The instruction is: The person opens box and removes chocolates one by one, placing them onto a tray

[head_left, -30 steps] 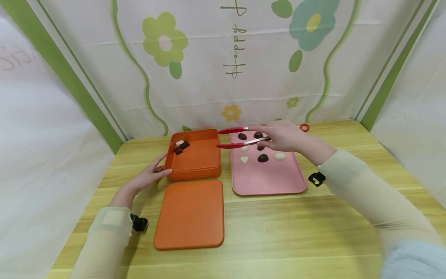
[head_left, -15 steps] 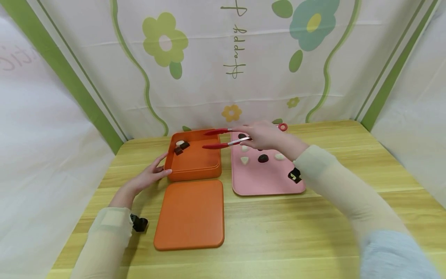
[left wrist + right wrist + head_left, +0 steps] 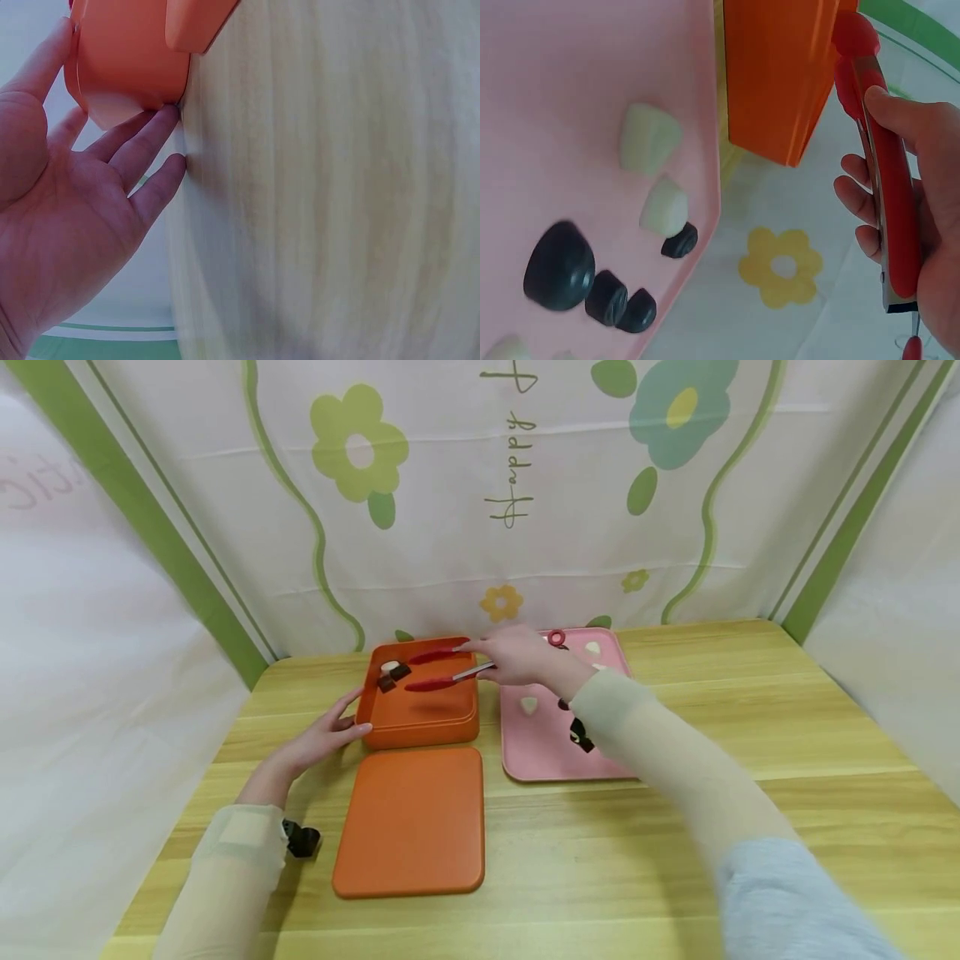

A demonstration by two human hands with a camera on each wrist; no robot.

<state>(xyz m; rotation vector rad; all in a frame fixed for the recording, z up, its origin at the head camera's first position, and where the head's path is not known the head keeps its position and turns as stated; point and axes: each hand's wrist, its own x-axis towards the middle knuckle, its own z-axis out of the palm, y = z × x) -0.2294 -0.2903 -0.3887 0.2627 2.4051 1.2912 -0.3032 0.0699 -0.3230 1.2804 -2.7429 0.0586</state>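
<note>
My right hand (image 3: pixel 517 656) grips red-tipped tongs (image 3: pixel 431 685) over an orange box (image 3: pixel 423 737). The tong tips are spread apart, with nothing visible between them. In the right wrist view, my thumb presses along the red handle of the tongs (image 3: pixel 898 202). My left hand (image 3: pixel 322 742) touches the box's left front corner, thumb at the rim and fingers against the outer wall; the left wrist view shows these fingers (image 3: pixel 154 139) nearly straight. Inside the box, in the back left corner, lie a white chocolate (image 3: pixel 390 667) and two dark chocolates (image 3: pixel 401 672), just left of the tong tips.
A pink tray (image 3: pixel 540 756) right of the box holds several white and dark chocolates (image 3: pixel 559 266), partly covered by my right arm. An orange square lid (image 3: pixel 412 822) lies in front of the box. A printed curtain (image 3: pixel 450 485) hangs behind the wooden table (image 3: pixel 750 727).
My right hand has carried the tongs leftward from over the tray's edge, so their tips are now over the box, near the chocolates. My left hand has stayed at the box.
</note>
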